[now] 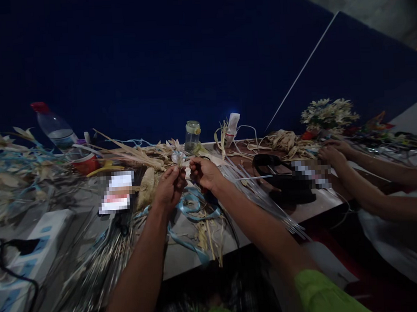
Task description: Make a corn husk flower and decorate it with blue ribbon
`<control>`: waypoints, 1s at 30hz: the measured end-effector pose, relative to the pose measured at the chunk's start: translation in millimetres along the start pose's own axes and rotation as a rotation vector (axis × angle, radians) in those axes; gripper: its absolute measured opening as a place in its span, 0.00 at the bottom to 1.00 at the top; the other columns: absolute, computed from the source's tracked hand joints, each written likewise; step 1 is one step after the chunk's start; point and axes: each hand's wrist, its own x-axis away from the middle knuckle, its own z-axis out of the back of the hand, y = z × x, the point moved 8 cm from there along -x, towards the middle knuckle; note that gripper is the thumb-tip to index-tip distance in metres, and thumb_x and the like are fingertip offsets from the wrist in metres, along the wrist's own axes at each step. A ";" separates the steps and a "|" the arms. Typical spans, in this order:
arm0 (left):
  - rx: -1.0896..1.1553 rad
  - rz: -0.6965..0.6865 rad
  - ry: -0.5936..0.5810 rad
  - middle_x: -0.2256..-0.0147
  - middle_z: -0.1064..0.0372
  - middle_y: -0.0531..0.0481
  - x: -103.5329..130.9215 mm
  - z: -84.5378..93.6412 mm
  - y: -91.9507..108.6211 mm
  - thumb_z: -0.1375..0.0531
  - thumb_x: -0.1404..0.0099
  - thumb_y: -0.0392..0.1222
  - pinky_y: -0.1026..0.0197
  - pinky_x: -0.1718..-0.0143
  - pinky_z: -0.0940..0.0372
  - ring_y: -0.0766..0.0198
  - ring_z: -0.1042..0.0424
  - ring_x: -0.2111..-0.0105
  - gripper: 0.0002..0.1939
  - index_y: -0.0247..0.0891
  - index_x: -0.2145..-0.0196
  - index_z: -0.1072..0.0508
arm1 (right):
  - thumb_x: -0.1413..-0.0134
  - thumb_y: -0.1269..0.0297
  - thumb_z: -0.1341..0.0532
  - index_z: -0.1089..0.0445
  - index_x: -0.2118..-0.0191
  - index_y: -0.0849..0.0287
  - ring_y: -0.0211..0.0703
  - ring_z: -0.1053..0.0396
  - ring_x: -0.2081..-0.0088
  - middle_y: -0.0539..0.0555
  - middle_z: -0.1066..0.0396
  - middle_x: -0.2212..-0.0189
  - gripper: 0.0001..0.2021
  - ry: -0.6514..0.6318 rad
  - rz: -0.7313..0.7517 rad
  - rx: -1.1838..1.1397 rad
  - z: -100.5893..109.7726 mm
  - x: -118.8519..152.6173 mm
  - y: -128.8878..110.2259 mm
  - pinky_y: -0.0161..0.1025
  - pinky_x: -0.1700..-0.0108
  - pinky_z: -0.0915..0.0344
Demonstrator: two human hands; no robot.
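In the middle of the table my left hand (170, 187) pinches a small pale husk flower (180, 160), held upright between thumb and fingertips. A whitish round thing shows right behind it, too blurred to name. My right hand (205, 174) is beside it, its fingers pressed together close to the flower. What they hold, if anything, is too small to make out. Beneath both hands lies a loose curl of light blue ribbon (193, 211). Scraps of dry husk (211, 235) are scattered near the table's front edge.
On the left are a phone (116, 198), a white power strip (42, 248), thin wire stems (98, 264), a red cup (85, 163) and a tilted bottle (58, 131). A lidded jar (192, 136) stands behind. Clear rods (262, 195) and a co-worker's hands (332, 154) are on the right.
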 end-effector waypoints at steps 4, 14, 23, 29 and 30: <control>-0.032 0.033 0.013 0.78 0.37 0.53 0.0 1.7 -3.4 0.36 0.50 0.39 0.73 0.83 0.48 0.78 0.46 0.84 0.09 0.33 0.72 0.31 | 0.53 0.70 0.45 0.42 0.79 0.62 0.24 0.50 0.86 0.43 0.44 0.87 0.08 0.038 0.033 0.031 9.8 -3.0 -5.1 0.23 0.84 0.53; -0.034 0.047 0.012 0.78 0.38 0.54 -0.6 3.7 -4.3 0.37 0.49 0.37 0.72 0.83 0.49 0.80 0.49 0.85 0.08 0.33 0.73 0.32 | 0.43 0.59 0.56 0.34 0.70 0.62 0.30 0.41 0.82 0.50 0.34 0.79 0.18 0.356 0.293 1.103 73.6 -37.9 -58.7 0.30 0.77 0.42; -0.045 0.110 0.050 0.80 0.39 0.56 -0.5 7.9 -6.5 0.38 0.48 0.38 0.72 0.83 0.48 0.80 0.51 0.87 0.08 0.31 0.70 0.32 | 0.50 0.68 0.49 0.28 0.65 0.62 0.45 0.35 0.55 0.58 0.29 0.59 0.13 0.354 0.345 1.665 104.3 -84.1 -79.2 0.36 0.54 0.43; -0.035 0.136 0.063 0.80 0.41 0.57 -1.7 11.0 -8.1 0.38 0.48 0.37 0.72 0.84 0.51 0.81 0.53 0.87 0.10 0.31 0.68 0.32 | 0.51 0.58 0.45 0.34 0.53 0.60 0.50 0.36 0.52 0.60 0.32 0.54 0.20 0.243 0.271 1.893 95.3 -100.4 -64.6 0.38 0.53 0.42; -0.034 0.137 0.066 0.80 0.41 0.57 -1.6 11.5 -8.2 0.38 0.48 0.37 0.72 0.84 0.51 0.80 0.53 0.87 0.09 0.31 0.68 0.32 | 0.53 0.58 0.43 0.34 0.53 0.61 0.50 0.35 0.53 0.61 0.32 0.54 0.20 0.216 0.247 1.920 93.7 -102.3 -61.5 0.38 0.54 0.41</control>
